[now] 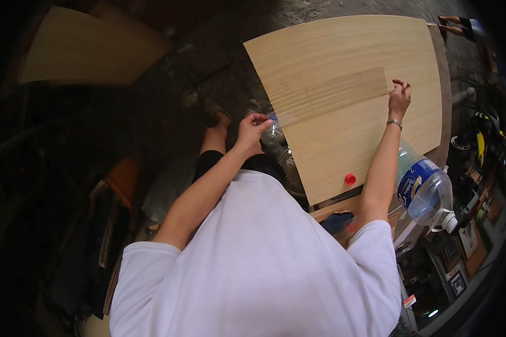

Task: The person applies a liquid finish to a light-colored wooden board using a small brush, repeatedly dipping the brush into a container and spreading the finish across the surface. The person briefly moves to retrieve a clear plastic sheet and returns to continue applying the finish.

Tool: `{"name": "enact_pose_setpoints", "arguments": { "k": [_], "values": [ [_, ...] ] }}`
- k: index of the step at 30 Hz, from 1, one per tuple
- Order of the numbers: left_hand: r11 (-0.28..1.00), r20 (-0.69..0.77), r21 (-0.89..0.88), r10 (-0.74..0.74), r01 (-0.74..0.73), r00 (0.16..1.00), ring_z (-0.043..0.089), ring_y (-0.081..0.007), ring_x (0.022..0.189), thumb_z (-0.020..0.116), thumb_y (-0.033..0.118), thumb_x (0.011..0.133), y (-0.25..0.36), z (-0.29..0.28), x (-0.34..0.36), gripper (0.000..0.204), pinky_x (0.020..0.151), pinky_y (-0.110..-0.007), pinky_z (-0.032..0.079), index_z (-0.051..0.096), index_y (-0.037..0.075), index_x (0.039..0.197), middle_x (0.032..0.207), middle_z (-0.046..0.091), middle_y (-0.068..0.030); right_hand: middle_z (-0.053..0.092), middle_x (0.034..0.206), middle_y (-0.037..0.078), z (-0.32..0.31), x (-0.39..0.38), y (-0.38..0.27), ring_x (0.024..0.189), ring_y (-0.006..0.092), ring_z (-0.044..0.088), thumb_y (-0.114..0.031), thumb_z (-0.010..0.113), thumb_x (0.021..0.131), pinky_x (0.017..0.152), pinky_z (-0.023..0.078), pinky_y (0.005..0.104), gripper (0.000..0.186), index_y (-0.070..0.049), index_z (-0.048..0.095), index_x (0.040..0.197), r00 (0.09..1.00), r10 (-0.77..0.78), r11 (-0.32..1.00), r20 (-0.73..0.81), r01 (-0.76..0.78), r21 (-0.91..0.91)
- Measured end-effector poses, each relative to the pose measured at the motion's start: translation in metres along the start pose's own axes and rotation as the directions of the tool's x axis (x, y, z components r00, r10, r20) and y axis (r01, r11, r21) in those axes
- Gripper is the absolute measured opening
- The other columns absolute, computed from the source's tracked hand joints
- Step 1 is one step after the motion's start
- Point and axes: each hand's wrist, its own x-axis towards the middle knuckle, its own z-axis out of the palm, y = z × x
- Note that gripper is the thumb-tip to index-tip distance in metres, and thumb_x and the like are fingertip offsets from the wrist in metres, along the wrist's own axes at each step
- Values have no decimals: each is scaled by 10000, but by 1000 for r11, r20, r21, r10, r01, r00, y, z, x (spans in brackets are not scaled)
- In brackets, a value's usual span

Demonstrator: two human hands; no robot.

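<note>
A large pale wooden board lies in front of me to the right. Across it runs a darker, lightly ridged rectangular strip. My left hand is at the board's left edge, thumb and forefinger pinched together; whatever lies between them is too small to tell. Over the strip's right end hovers my right hand, its fingers curled and a bracelet on the wrist. Something small and dark shows at those fingertips, too small to name. Near the board's close edge sits a red bottle cap.
Right of my forearm is a big clear plastic jug with a blue label. Clear plastic bottles stand below the board's left edge. Another pale panel is at the far left. A person's arm shows at the far right.
</note>
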Motion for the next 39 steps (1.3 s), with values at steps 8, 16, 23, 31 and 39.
{"name": "enact_pose_setpoints", "arguments": {
  "k": [8,16,23,31,39],
  "values": [
    [995,103,72,59,-67,993,659,-106,858,789,65,835,-3,-5,12,199,809,-249,519,682,-6,987,900,712,-44,672,789,58,14,-145,-117,688,104,591,-484,392,1067,621,443,239,535,-3,626,1061,907,-4,620,422,-329,713],
    [987,71,52,148,-152,986,673,-116,865,795,82,833,-6,5,13,201,802,-243,528,683,-15,968,894,722,-67,699,871,66,64,-201,-162,680,93,637,-30,639,946,600,492,211,92,-19,591,1023,778,11,681,628,-465,565],
    [991,75,27,132,-135,988,636,-109,766,821,107,795,-8,4,18,241,724,-251,517,679,-11,950,843,698,-50,645,771,25,74,-190,-169,655,56,529,-259,479,1055,557,374,200,298,-1,628,1045,742,-172,807,649,-272,524],
    [993,113,10,116,-118,987,648,-111,855,788,110,845,-11,1,22,239,785,-243,516,676,-16,1015,937,706,-55,706,839,73,89,-196,-177,718,84,634,-70,624,979,613,481,214,82,4,611,1013,722,-155,875,674,-216,432],
    [992,95,16,125,-127,988,649,-113,853,803,125,829,-9,2,19,242,779,-247,510,687,-13,990,910,709,-56,703,832,86,102,-198,-182,714,97,650,-90,644,969,600,499,223,143,15,582,1043,710,-195,858,677,-211,468]
  ]
}}
